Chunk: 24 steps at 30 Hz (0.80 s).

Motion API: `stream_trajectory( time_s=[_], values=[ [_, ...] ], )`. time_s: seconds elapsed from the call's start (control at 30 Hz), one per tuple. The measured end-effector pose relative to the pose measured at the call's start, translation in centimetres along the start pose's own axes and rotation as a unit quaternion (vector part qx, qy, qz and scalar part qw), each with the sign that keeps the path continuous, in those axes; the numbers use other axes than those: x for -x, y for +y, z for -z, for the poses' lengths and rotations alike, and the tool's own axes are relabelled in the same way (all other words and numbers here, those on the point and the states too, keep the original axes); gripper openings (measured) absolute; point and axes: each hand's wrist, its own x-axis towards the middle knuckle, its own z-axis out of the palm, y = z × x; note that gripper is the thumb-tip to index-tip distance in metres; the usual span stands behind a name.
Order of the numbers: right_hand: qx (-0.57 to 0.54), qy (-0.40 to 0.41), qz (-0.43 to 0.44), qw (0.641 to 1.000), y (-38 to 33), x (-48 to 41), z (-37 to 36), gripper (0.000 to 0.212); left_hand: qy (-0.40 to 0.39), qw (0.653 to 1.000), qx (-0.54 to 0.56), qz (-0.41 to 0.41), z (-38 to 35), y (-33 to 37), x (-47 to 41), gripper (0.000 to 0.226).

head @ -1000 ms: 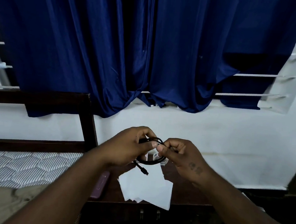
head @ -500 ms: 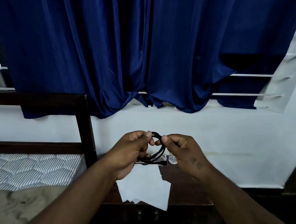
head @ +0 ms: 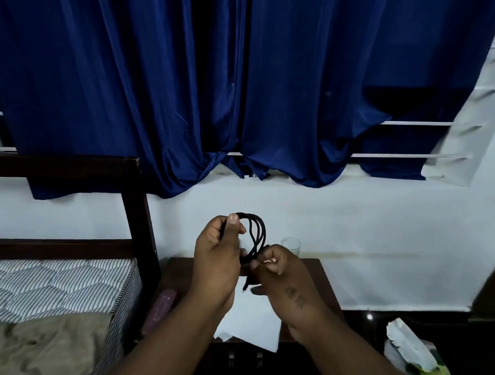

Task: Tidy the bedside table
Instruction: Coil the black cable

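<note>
A black cable point(head: 257, 232) is coiled into several loops and held upright above the dark wooden bedside table point(head: 321, 283). My left hand point(head: 216, 255) pinches the top of the coil between thumb and fingers. My right hand point(head: 280, 280) grips the lower part of the coil, with the cable's loose end poking out below its fingers. On the table lie a white sheet of paper point(head: 251, 325), partly under my arms, a pink phone-like object point(head: 161, 307) at the left edge, and a clear glass point(head: 290, 244) at the back.
A bed with a striped mattress point(head: 43, 284) and dark wooden frame point(head: 139, 209) stands to the left. Blue curtains point(head: 218, 82) hang over the window above the white wall. A tissue box point(head: 413, 357) sits low on the right beside dark furniture point(head: 493, 292).
The coil has been turned upright and lifted; my left hand now holds its top and my right hand has dropped to its lower end. The camera tilted, showing the glass and tissue box.
</note>
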Motion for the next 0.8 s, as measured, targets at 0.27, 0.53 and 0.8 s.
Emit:
stream_trajectory(
  time_s=[0.27,0.53,0.8],
  values=[
    [-0.3,0.052,-0.062,0.95,-1.3,0.0,-1.7,0.012,0.013,0.996,0.08,0.046,0.5,0.1,-0.1,0.036],
    [-0.339,0.082,-0.053,0.936,-1.4,0.5,-2.6,0.033,0.018,1.0,0.013,0.01,0.2,0.1,0.3,0.034],
    [-0.417,0.149,-0.057,0.895,-1.8,-0.1,-3.2,0.043,-0.006,0.998,-0.025,-0.051,-0.3,-1.2,0.5,0.036]
  ],
)
